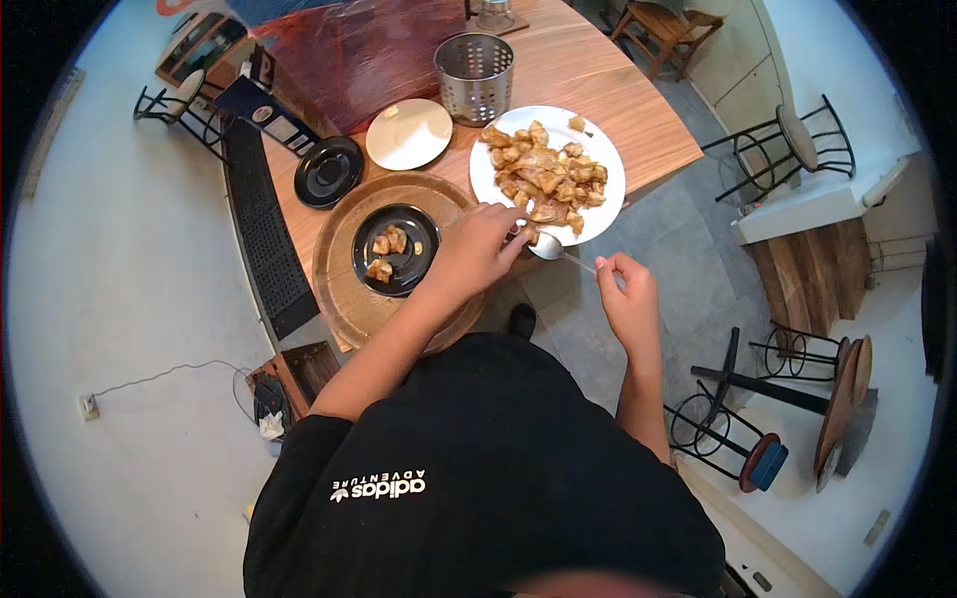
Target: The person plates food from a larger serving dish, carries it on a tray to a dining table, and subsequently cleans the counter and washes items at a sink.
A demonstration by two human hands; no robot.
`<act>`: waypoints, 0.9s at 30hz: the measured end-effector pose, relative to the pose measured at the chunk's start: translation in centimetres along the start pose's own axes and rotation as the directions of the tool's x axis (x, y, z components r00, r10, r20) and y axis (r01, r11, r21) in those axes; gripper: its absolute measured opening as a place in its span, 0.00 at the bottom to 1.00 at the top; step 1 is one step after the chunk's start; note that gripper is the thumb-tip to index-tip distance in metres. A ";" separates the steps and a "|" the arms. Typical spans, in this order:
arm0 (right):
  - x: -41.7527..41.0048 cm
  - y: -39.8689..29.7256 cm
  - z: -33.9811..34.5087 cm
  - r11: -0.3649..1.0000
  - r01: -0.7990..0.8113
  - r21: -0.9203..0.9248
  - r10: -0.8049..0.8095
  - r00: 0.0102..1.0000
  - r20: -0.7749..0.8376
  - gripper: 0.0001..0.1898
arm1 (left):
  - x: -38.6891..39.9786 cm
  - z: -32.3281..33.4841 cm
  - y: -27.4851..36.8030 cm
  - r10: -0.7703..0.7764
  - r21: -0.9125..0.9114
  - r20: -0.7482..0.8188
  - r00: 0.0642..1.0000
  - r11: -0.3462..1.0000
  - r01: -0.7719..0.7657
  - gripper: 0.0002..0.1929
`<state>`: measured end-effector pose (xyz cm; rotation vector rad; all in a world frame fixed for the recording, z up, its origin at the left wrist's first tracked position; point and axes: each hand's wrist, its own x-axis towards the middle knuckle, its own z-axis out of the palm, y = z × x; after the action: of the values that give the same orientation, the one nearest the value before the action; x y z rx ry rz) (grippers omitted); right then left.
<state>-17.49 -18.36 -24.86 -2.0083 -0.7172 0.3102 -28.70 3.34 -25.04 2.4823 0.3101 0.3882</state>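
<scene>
Browned food chunks (549,172) are heaped on a large white plate (607,217). My right hand (628,295) grips the handle of a metal spoon (548,247), whose bowl lies by the plate's near edge. Over that same edge reaches my left hand (482,243), its thumb and forefinger at a chunk (532,235) beside the spoon; whether they pinch it is unclear. To the left, a small black plate (419,280) carries a few similar chunks (389,241). That plate sits on a round wooden tray (336,291), partly covered by my left forearm.
Behind the plates stand a perforated metal cylinder (478,90), a cream saucer (410,134) and a black saucer (329,172). A dark blue box (273,116) and a large plastic-wrapped item (359,60) occupy the wooden table's (591,75) far left. Stools (796,138) stand beyond, at right.
</scene>
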 end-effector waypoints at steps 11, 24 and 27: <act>0.2 -5.9 2.5 0.995 0.101 -0.004 -0.099 0.982 0.158 0.15 | -5.4 -4.8 -1.4 -0.059 -0.074 -0.052 0.997 0.996 0.056 0.14; 0.9 -10.4 8.3 0.941 0.335 -0.046 -0.304 0.899 0.314 0.11 | -10.2 -9.6 -4.8 -0.200 -0.105 -0.098 0.975 0.976 0.190 0.10; 0.8 -10.2 9.1 0.934 0.338 -0.117 -0.275 0.888 0.369 0.11 | -10.9 -9.3 -5.8 -0.129 0.001 -0.139 0.982 0.991 0.130 0.10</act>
<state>-24.95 -7.63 -20.81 -1.9854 -1.3144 0.4294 -42.75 9.55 -23.51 2.4340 0.5287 0.5061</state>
